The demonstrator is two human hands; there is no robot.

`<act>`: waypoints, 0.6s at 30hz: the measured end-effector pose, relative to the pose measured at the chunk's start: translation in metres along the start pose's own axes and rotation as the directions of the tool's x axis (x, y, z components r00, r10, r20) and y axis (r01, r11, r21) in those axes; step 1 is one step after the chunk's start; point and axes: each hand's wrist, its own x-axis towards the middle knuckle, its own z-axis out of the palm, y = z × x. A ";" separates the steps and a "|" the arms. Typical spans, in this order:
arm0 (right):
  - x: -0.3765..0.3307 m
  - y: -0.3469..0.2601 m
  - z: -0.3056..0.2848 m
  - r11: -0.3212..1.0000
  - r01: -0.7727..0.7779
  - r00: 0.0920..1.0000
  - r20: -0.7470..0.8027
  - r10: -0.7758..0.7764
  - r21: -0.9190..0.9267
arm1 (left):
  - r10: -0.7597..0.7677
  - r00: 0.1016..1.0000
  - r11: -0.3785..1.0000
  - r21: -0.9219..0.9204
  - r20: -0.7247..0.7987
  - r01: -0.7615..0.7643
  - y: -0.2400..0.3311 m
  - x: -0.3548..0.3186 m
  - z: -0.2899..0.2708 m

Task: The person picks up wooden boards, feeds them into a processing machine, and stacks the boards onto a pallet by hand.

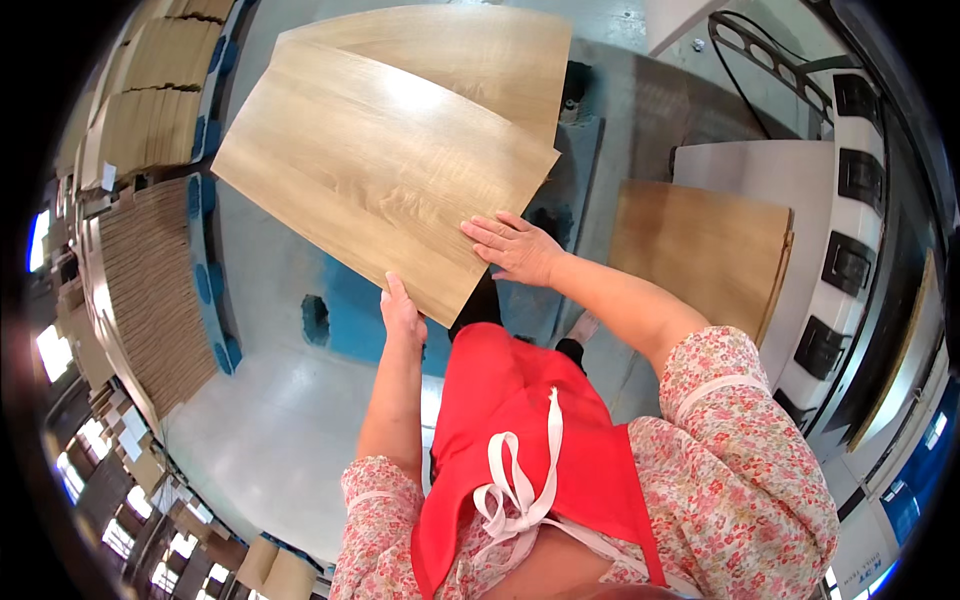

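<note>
A light wood-grain panel (370,170) lies slantwise in front of me, its near end between my hands. My left hand (402,312) grips its near left corner, thumb on top and the other fingers hidden beneath. Over the near right edge, my right hand (518,250) has its fingers laid on the top face, with the thumb at the edge. Beneath this board is a second wood-grain panel (500,60), turned at a different angle and showing past its far and right sides. Under them is a blue pallet (360,310), partly covered.
Stacked brown sheets (150,290) stand on blue pallets at the left. To the right, several wood-grain boards (700,250) rest on a pale surface beside a white machine frame (845,230) with black latches. A dark metal bracket (775,60) with cables is at the far right.
</note>
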 end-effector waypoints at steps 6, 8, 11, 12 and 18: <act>-0.021 -0.052 -0.004 0.985 0.041 0.927 -0.363 -0.100 -0.168 | 0.049 0.997 0.998 -0.028 -0.052 -0.051 -0.001 -0.059 -0.028; -0.019 -0.065 -0.024 0.977 0.060 0.889 -0.434 -0.145 -0.202 | 0.072 0.997 0.993 -0.099 0.010 -0.071 0.003 -0.068 -0.038; -0.023 -0.077 -0.045 0.969 0.103 0.859 -0.470 -0.200 -0.224 | 0.084 0.992 0.982 -0.176 0.089 -0.068 0.005 -0.084 -0.042; -0.023 -0.081 -0.052 0.964 0.114 0.854 -0.472 -0.218 -0.239 | 0.100 0.991 0.979 -0.188 0.089 -0.082 0.007 -0.089 -0.044; -0.025 -0.114 -0.107 0.918 0.078 0.782 -0.548 -0.298 -0.388 | 0.039 0.993 0.957 -0.291 0.109 -0.006 0.017 -0.138 -0.052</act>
